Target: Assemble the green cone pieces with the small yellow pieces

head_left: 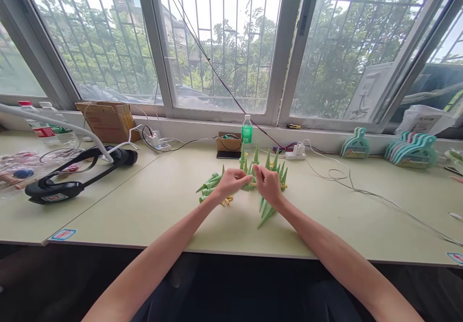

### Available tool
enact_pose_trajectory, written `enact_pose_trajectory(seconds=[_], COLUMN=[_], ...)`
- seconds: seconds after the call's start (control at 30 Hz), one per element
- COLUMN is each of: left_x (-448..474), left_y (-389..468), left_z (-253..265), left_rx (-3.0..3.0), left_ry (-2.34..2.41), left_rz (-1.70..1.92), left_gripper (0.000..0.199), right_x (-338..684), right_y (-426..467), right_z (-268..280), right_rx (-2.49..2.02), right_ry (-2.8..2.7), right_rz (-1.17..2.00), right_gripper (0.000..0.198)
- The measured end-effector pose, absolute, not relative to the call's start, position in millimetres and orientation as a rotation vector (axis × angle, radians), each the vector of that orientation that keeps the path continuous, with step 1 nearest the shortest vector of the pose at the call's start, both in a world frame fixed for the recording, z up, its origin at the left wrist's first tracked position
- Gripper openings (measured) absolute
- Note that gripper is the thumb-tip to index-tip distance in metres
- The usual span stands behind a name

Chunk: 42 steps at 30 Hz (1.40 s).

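Note:
My left hand (232,181) is closed in a pinch, its fingertips meeting my right hand over the table. A small yellow piece (252,184) shows between the two hands, at the left fingertips. My right hand (268,183) is curled closed beside it; what its fingers grip is hidden. Behind the hands several light-green cones (256,154) stand upright, tips up. More green cones (267,216) lie under and in front of my right hand, and others (210,182) lie left of my left hand. Loose small yellow pieces (227,200) lie just below my left wrist.
A green-labelled bottle (246,131) stands behind the cones, beside a small open cardboard box (228,143) and a dark phone-like slab (228,154). At left lies a black headset (68,182). Cables (365,192) cross the right side; teal plastic items (410,151) stand by the window.

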<state>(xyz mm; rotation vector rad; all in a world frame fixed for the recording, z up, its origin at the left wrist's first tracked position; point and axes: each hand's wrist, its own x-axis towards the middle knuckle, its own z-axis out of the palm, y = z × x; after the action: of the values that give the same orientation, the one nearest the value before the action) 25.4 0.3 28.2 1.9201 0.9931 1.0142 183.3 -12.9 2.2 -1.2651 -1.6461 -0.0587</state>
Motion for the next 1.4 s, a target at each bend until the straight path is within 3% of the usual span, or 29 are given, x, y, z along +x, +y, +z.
enact_pose_trajectory(seconds=[0.9,1.4], left_x=[30,25], left_y=[-2,5], left_z=[15,10], left_rx=[2.583,2.733], left_ry=[1.429,1.482], left_rz=[0.602,0.584], left_gripper=[0.036,0.033], right_x=[179,179], right_y=[-15,-14], right_z=[1,0], right_rx=[-1.231,-1.208], right_ry=[-1.715,-1.731], right_rz=[-0.09,-0.057], right_gripper=[0.05,0.049])
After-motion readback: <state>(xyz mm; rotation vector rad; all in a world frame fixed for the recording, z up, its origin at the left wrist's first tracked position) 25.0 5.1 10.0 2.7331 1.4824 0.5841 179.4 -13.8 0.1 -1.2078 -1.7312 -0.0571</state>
